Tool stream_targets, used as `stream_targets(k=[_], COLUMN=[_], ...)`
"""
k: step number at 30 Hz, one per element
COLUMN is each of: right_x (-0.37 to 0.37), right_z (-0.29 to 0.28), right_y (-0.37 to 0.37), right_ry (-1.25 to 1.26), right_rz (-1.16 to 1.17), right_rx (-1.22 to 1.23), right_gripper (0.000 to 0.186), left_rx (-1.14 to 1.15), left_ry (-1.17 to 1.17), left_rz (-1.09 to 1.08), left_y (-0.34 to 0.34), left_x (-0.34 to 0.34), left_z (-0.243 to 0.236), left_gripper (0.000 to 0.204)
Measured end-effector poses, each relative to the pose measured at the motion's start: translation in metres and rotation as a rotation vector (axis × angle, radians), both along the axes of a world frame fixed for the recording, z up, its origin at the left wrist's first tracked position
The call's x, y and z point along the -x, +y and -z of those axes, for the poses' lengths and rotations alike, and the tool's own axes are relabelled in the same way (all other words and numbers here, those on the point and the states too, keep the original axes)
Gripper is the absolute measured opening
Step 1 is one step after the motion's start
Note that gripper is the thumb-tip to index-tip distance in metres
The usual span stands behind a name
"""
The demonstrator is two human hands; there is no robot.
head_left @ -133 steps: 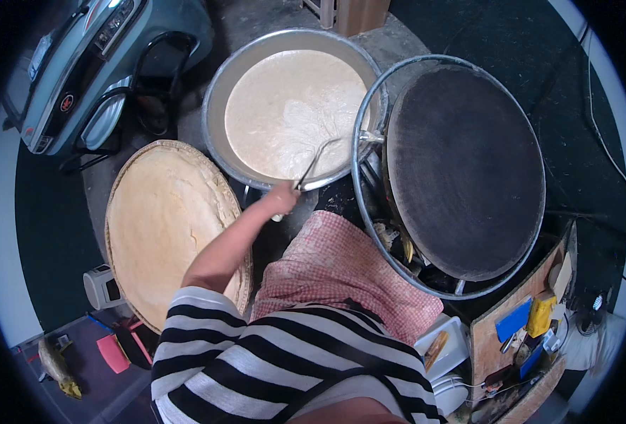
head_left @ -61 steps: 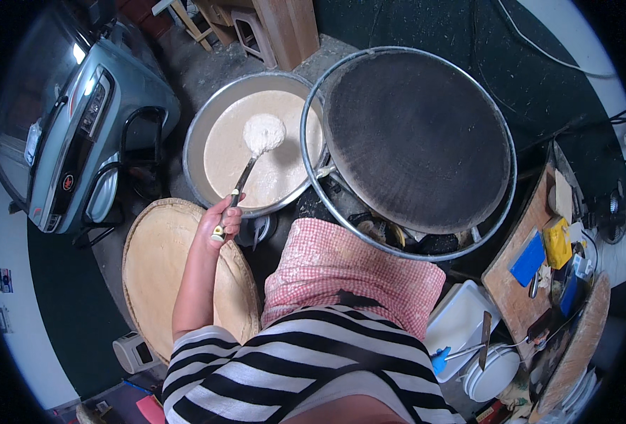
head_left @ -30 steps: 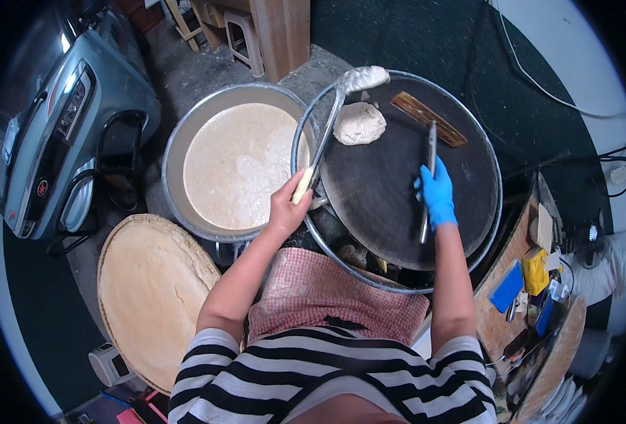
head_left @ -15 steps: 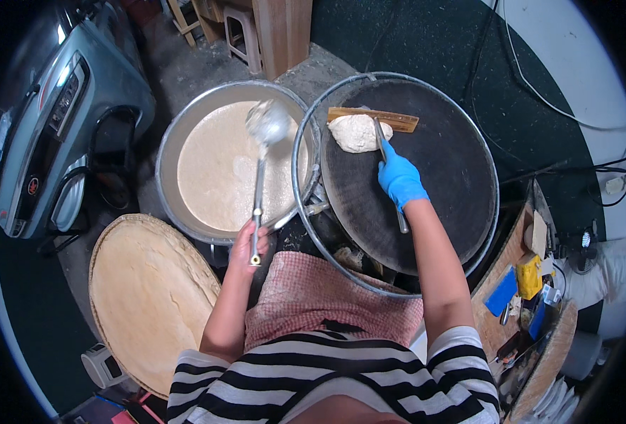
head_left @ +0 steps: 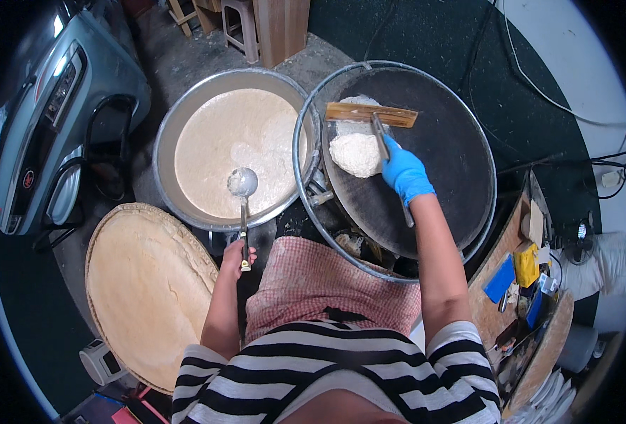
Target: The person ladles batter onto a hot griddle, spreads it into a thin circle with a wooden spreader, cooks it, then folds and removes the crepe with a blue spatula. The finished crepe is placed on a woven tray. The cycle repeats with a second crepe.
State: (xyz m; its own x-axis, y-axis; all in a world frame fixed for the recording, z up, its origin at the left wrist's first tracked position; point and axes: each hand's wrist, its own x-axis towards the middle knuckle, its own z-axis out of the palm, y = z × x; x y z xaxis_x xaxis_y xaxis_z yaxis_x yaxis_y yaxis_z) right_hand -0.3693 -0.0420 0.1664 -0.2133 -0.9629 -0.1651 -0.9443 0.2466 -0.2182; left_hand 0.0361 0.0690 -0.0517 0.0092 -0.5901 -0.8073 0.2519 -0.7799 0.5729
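Note:
My left hand (head_left: 237,256) is wrapped round the handle of a metal ladle (head_left: 242,184), whose batter-smeared bowl hangs over the near part of a wide metal pot (head_left: 163,159). Pale batter (head_left: 221,134) fills much of that pot. In a blue glove, my right hand (head_left: 404,173) grips the handle of a batter spreader (head_left: 341,112) with a flat wooden blade. The blade rests across pale batter on the left side of a round black griddle (head_left: 440,191). A thick lump of batter (head_left: 355,155) lies on the near side of the blade; a thinner patch shows beyond it.
A metal ring (head_left: 493,155) surrounds the griddle. Left of my left forearm lies a round tray stacked with thin pale flatbreads (head_left: 147,290). A scooter (head_left: 66,120) stands at the far left. Tools and a yellow box (head_left: 526,265) sit on a wooden surface at right.
The ladle has come down and nearer, away from the pot's middle. The spreader's blade has shifted onto the batter, which now shows on both sides of it.

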Motion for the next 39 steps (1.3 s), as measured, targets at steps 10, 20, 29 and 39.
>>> stream_targets(k=[10,20,29,39], right_x=[0.006,-0.005,-0.004,0.019], right_z=[-0.032,-0.019,-0.010,-0.033], right_y=[0.083,0.122,0.099,0.127], right_ry=[0.055,0.051,-0.005,-0.032], right_rz=[-0.091,-0.034,-0.054,-0.046], right_rx=[-0.238,-0.272,-0.056,-0.190], right_gripper=[0.059,0.057,0.056,0.059], left_rx=[0.718,0.358,0.391,0.343], left_ry=[-0.498,-0.171,-0.233,-0.173], left_rz=[0.316,0.379,0.357,0.412], left_y=[0.014,0.020,-0.011,-0.086], left_x=[0.113,0.209,0.193,0.169], left_z=[-0.027,0.001,0.001,-0.036], left_gripper=[0.038,0.035,0.032,0.029])
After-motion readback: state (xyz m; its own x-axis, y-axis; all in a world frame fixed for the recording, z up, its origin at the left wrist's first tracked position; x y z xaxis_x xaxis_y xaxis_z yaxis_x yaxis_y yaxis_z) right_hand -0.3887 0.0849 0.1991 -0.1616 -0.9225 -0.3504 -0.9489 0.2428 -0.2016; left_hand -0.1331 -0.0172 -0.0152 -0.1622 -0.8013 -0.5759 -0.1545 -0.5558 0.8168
